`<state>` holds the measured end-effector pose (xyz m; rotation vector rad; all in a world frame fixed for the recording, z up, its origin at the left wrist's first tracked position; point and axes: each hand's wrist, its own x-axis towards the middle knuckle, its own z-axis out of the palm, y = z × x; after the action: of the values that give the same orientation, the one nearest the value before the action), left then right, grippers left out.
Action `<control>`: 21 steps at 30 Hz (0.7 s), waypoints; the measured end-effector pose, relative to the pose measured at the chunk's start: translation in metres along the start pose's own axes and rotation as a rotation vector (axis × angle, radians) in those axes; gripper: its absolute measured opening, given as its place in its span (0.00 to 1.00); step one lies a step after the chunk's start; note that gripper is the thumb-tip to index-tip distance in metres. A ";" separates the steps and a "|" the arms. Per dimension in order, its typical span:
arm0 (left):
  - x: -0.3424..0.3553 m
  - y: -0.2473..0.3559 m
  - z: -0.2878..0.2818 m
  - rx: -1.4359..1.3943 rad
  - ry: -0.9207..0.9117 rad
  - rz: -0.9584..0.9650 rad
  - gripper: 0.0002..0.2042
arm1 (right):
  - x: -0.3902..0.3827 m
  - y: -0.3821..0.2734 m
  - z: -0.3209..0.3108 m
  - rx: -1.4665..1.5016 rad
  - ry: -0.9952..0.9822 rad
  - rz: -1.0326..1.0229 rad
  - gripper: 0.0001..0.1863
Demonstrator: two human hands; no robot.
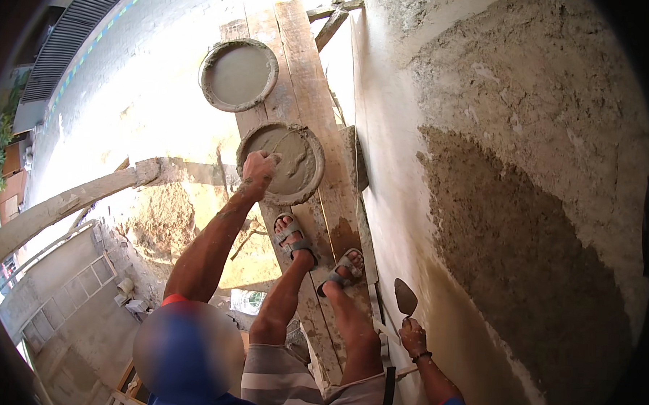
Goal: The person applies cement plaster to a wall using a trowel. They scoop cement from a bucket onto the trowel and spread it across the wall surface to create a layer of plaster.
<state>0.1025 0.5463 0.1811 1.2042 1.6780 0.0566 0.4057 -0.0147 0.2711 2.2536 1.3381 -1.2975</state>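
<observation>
Your left hand (261, 169) curls at the left side of a round, crusty-rimmed basin (318, 172) of thick grey mortar (294, 156) on worn wooden planks (296, 48) – I can't tell whether it grips anything. Your right fist (413, 338) clasps a leaf-shaped trowel (406, 298) – beside the wall's dark, grainy patch (504, 239)

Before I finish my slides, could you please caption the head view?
A trowel in the right hand, the left hand at a basin of grey mix, sandalled feet on wooden planks.
</observation>
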 end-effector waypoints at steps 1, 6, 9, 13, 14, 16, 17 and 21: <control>-0.004 0.004 0.012 -0.081 0.037 -0.039 0.16 | 0.000 -0.011 -0.003 0.180 0.034 0.173 0.22; -0.025 0.020 0.069 -0.642 0.043 -0.116 0.11 | 0.049 -0.103 -0.072 0.381 0.098 0.225 0.23; -0.021 0.005 0.089 -0.809 0.062 -0.150 0.09 | 0.095 -0.147 -0.110 0.348 0.109 0.052 0.20; -0.028 -0.005 0.101 -0.912 0.075 -0.137 0.07 | 0.165 -0.187 -0.150 0.099 0.211 -0.185 0.14; -0.027 -0.006 0.101 -0.915 0.070 -0.107 0.07 | 0.182 -0.198 -0.163 -0.024 0.225 -0.203 0.14; -0.029 -0.003 0.096 -0.949 0.043 -0.120 0.06 | 0.215 -0.218 -0.187 -0.260 0.243 -0.202 0.13; -0.030 -0.010 0.090 -0.979 0.031 -0.127 0.07 | 0.237 -0.227 -0.189 -0.304 0.265 -0.231 0.11; -0.004 -0.072 0.079 -0.845 0.241 0.011 0.10 | 0.302 -0.269 -0.217 -0.477 0.381 -0.327 0.09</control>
<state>0.1116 0.4699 0.1068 0.5704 1.5817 0.8570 0.3777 0.4415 0.2276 2.0527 1.9627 -0.5331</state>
